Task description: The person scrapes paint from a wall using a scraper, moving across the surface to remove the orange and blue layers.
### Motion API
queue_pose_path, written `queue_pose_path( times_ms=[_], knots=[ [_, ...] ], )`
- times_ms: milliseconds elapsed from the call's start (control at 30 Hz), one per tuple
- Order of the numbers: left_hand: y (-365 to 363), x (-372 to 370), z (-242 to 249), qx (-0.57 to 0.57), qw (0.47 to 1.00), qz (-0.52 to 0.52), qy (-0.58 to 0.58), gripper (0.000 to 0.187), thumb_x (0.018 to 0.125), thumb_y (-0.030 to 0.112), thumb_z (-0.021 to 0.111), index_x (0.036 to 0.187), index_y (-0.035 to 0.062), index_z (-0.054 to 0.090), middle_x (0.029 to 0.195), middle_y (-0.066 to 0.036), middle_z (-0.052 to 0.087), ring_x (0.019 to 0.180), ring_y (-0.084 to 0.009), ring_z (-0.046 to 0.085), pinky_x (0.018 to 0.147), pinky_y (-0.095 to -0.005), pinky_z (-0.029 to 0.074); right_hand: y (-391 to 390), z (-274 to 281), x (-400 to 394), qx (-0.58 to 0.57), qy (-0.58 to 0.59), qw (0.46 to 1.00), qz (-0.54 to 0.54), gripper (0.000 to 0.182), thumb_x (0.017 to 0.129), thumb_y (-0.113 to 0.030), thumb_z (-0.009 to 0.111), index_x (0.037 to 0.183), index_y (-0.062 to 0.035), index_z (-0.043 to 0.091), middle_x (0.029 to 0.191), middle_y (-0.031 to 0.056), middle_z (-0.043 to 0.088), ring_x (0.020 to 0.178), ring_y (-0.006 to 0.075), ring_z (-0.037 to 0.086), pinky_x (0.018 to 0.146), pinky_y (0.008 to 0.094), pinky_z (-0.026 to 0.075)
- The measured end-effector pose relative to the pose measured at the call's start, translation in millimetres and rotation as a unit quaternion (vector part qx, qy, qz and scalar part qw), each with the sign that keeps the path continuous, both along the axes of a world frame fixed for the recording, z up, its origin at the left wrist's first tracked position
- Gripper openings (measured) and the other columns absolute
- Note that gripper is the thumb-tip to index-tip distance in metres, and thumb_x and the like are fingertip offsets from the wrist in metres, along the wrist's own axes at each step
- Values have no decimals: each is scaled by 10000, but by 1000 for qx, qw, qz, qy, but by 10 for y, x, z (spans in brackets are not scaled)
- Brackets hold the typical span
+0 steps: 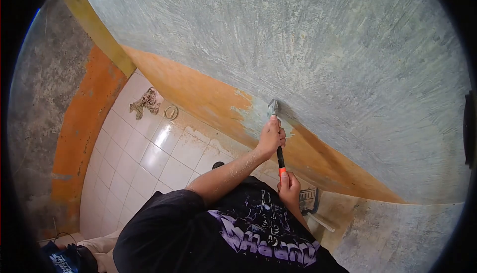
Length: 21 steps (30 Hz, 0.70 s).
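Note:
My left hand (271, 136) is wrapped round the upper part of a long-handled scraper (281, 159), close below its head. Lower down, my right hand (289, 186) grips the end of the handle by its orange section. The scraper's head rests against the wall (318, 69), at the border between the grey-blue scraped surface and the orange paint band (208, 91). Around the head, a patch of orange is worn off to pale grey. Pale dust specks cover my left forearm.
White floor tiles (154, 156) carry a crumpled rag (145, 103) and a ring-shaped object (171, 112). Orange-brown dust lies along the wall's foot. A dark ridged tray-like object (309, 199) and a pale stick (320, 222) lie right. Another person's beige clothing (102, 250) shows lower left.

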<state>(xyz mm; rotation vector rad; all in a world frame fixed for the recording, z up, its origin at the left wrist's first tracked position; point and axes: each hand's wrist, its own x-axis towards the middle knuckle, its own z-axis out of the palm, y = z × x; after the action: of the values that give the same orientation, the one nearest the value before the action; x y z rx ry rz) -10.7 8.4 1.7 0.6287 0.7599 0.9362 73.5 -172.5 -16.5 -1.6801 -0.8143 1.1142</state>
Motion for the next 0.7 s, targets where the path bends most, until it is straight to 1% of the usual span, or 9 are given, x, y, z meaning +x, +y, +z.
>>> queue_pose_path(
  times_ms=[67,267,467,567,700],
  knots=[
    [5,-3,20,-7,1000,-9,-26,481,1000,616,295,900,148,346,574,11,310,467,-114,334,487,-302,370,-6,38,28,0,-18,1000,-4,307,1009,-277,533,924,8,610,598,-23,473,520,60,425,483,246,329],
    [-53,63,14,-15,999,-23,-37,522,974,664,302,910,147,340,569,7,311,461,-111,329,480,-301,364,-95,29,28,7,-24,999,-21,303,1003,-276,545,951,13,618,604,-22,474,524,58,428,486,241,328],
    [-28,42,10,-6,1000,-13,-23,523,976,660,303,894,144,334,561,7,311,456,-113,334,476,-301,373,-44,71,-14,-8,-11,1000,-15,303,1003,-270,545,948,20,613,608,-21,473,528,58,433,488,240,329],
    [28,-33,-10,-1,1000,-12,-25,513,983,647,299,883,146,331,566,9,309,460,-110,330,479,-293,369,12,21,-39,-4,-41,999,5,306,1003,-274,544,954,19,613,601,-23,471,528,58,438,489,241,336],
    [50,-88,-19,-5,999,-24,-22,493,997,623,288,880,146,333,573,10,306,468,-106,323,483,-285,365,39,4,-108,0,-30,1000,4,301,1001,-272,548,945,16,617,596,-19,478,530,64,450,494,248,351]
  ],
)
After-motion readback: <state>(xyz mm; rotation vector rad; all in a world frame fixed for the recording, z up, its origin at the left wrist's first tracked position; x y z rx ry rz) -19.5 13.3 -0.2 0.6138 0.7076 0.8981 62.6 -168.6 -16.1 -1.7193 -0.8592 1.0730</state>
